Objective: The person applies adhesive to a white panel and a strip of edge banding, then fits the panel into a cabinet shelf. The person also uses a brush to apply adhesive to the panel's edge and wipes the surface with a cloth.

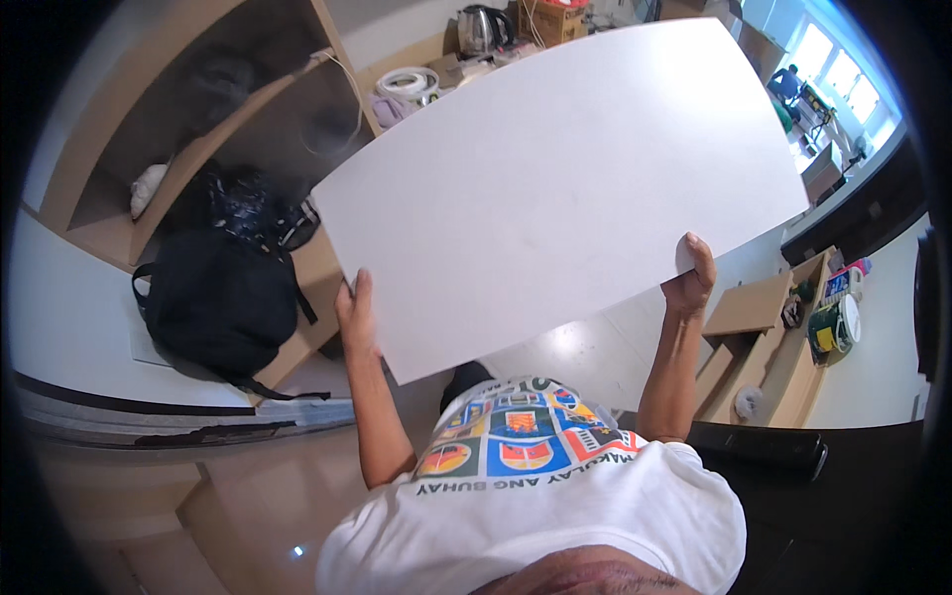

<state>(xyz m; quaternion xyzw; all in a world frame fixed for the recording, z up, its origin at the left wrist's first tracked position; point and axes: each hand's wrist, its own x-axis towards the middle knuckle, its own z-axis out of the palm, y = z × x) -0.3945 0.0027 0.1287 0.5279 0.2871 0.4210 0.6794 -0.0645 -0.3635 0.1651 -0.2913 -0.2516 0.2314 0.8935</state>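
Gripping a white panel (565, 188) w/ both hands, out in front of the body: left hand (358, 312) closed on its short LH edge nr the bottom corner, right hand (692, 280) closed on the lower long edge, thumb on the top face; fingers underneath are hidden, so can't tell how far they reach. To hold it well, I'd set the hands evenly abt the middle, since the far edge has no visible support & prob. wants to dip; wrists firm, thumbs flat to avoid marking the face, & mind the far edge re the kettle (480, 32) and the LH corner re the shelving (226, 147) (actual gaps unclear). Writing: panel face looks blank; white T-shirt (555, 506) has block lettering arnd bright picture squares, upside down from here; dark green tub (825, 337) has a yellow label patch, bottle (842, 285) beside it a label too small to read.
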